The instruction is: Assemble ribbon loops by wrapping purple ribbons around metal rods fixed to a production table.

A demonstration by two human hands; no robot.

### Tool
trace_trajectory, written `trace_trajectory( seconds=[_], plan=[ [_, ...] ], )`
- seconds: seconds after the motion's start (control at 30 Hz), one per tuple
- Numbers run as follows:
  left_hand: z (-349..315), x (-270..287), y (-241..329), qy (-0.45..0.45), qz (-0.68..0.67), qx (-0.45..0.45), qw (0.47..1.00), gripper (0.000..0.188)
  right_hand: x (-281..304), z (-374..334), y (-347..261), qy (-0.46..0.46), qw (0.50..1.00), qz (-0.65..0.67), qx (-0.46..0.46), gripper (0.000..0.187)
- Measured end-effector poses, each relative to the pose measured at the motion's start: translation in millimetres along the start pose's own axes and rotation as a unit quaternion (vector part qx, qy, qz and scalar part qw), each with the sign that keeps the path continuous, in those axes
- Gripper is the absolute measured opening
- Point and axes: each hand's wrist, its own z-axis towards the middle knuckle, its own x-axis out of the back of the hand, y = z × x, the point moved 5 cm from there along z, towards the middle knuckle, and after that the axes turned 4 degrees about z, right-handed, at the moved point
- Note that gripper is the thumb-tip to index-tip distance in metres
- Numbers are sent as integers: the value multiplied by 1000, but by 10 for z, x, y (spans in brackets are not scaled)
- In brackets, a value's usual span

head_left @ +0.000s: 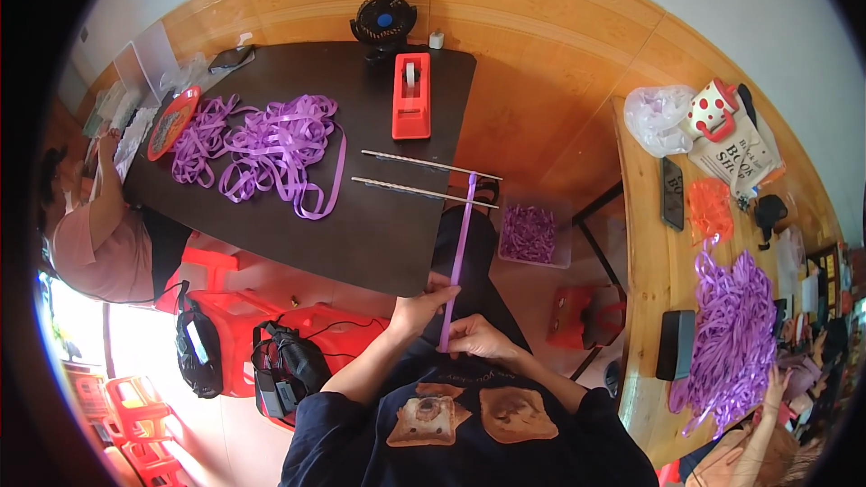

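Note:
A purple ribbon [463, 236] runs down from the far one of two thin metal rods, crossing the near one, toward my body. My left hand [419, 311] pinches it partway along its lower half. At its lower end, my right hand [481, 338] has its fingers closed on the same ribbon. The far metal rod [415, 160] and the near metal rod [419, 190] lie on the dark table [379, 243], their ends jutting past its right edge. A heap of tangled purple ribbon [287, 149] lies on the table to the left.
Beyond the rods stand a red tape dispenser [411, 117] and a black fan [383, 22]. A bin of purple pieces [532, 234] sits on the floor. On the wooden table [645, 289] at right lies a purple ribbon bundle [732, 325]. People [104, 243] work on both sides.

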Motion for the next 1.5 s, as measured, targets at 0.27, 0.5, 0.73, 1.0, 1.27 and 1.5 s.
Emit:
trace_trajectory(
  seconds=[0.27, 0.5, 0.73, 1.0, 1.27, 1.5],
  plan=[
    [46, 7, -2, -23, -17, 49, 998, 18, -19, 9, -26, 1, 999, -31, 13, 10],
    [103, 29, -82, -49, 13, 73, 996, 14, -49, -31, -106, -2, 999, -22, 24, 10],
    [75, 28, -23, -53, -6, 66, 996, 12, 372, -136, -520, 263, 920, -192, 220, 12],
    [-14, -28, 101, -63, -18, 72, 995, 12, 177, -165, -1750, 328, 411, -631, 570, 39],
    [-155, -63, 180, -75, -144, 118, 980, 12, 159, -63, -1611, 338, 393, -638, 570, 29],
    [-189, -95, 179, -97, -192, 120, 969, 12, 45, -138, -1566, 327, 421, -625, 571, 32]
  ],
)
